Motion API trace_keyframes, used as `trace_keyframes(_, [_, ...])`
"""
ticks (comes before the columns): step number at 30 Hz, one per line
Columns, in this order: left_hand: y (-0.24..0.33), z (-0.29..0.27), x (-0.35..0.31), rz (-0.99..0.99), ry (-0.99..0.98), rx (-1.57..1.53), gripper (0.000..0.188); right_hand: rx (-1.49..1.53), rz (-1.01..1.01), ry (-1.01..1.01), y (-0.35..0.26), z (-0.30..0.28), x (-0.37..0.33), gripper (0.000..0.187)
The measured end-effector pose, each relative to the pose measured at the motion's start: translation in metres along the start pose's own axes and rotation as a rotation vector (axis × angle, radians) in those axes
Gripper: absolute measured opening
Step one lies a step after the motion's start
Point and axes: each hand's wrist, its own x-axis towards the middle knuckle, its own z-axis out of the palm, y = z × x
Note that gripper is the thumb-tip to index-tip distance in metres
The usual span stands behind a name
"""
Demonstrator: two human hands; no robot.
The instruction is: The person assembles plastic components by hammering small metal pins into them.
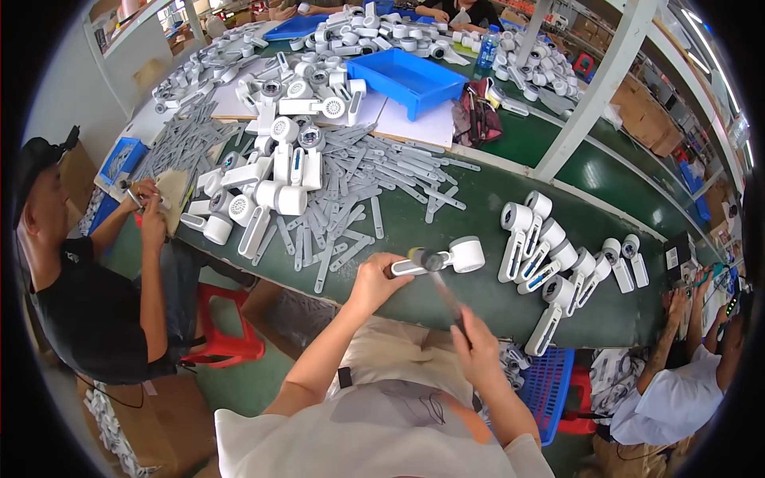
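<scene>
My left hand [374, 284] grips the handle end of a white handheld fan [467, 254], which lies on the green tabletop near its front edge, round head to the right. My right hand [480, 344] is closed round the grip of a hammer [443, 293]. The hammer's head is over the fan's handle and hides part of it; whether they touch I cannot tell. Grey flat strips [377, 217] lie scattered just beyond my left hand. To the right of my hands several similar white fans [563, 253] lie grouped, some with open slots along their handles.
A heap of white fans [291, 159] covers the table's far left, with a blue tray [406, 76] behind. A metal post [586, 95] rises at the far edge. One co-worker [96, 279] sits left, another [673, 390] right. A blue basket [548, 390] stands below the table edge.
</scene>
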Motion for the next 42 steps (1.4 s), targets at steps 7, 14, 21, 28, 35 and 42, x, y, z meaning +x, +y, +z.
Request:
trace_keyframes(7, [-0.001, -0.002, -0.001, 0.119, 0.035, 0.062, 0.029, -0.167, -0.006, -0.157, 0.007, 0.005, -0.002, 0.039])
trace_keyframes(14, [0.004, -0.003, -0.002, 0.002, -0.007, 0.037, 0.030, -0.112, 0.102, 0.037, 0.019, -0.021, -0.004, 0.038])
trace_keyframes(21, [0.016, -0.005, 0.002, 0.239, -0.025, 0.290, 0.029, -0.161, 0.130, -0.006, 0.036, -0.026, 0.001, 0.039])
trace_keyframes(28, [0.026, 0.016, 0.011, 0.515, -0.017, 0.605, 0.054, -0.075, 0.188, -0.019, 0.038, -0.023, 0.009, 0.037])
trace_keyframes(35, [0.023, -0.078, 0.009, 0.460, 0.148, 0.567, 0.042, 0.152, 0.244, 0.151, 0.058, -0.005, -0.017, 0.037])
trace_keyframes(42, [-0.035, -0.252, 0.106, 0.087, 0.600, 1.145, 0.038, 0.255, 0.319, 0.111, 0.059, -0.003, -0.024, 0.037])
